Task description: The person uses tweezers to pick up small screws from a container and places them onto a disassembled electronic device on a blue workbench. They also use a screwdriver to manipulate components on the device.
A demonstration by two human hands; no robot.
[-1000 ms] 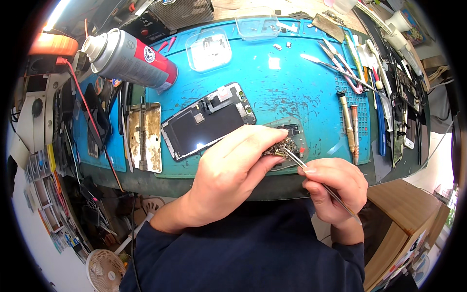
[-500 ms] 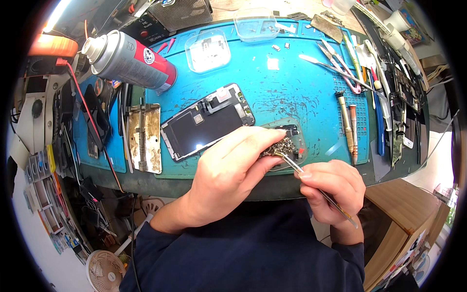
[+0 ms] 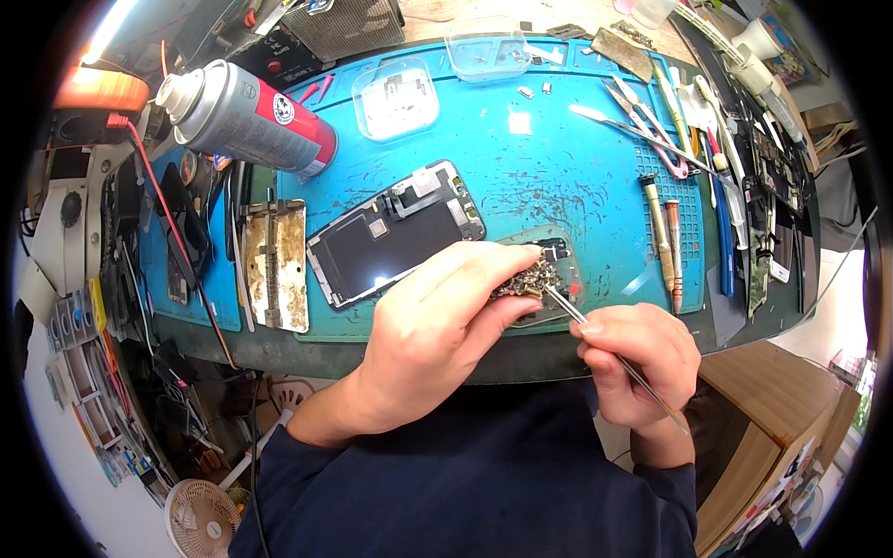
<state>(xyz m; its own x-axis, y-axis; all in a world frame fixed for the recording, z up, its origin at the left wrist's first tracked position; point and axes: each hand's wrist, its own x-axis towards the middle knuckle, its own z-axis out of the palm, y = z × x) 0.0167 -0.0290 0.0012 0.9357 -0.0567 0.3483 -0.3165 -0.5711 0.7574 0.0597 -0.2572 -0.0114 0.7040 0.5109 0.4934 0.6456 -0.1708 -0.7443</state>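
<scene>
From the head view, my left hand pinches a clump of small metal pieces between thumb and fingers. My right hand grips slim metal tweezers, their tips at the clump; I cannot tell whether they nip a piece. The clump sits over a clear tray near the blue mat's near edge, right of its middle. Just left lies a black phone screen panel. Toward the mat's far left corner, a red and silver spray can carries a printed label with a round white emblem.
</scene>
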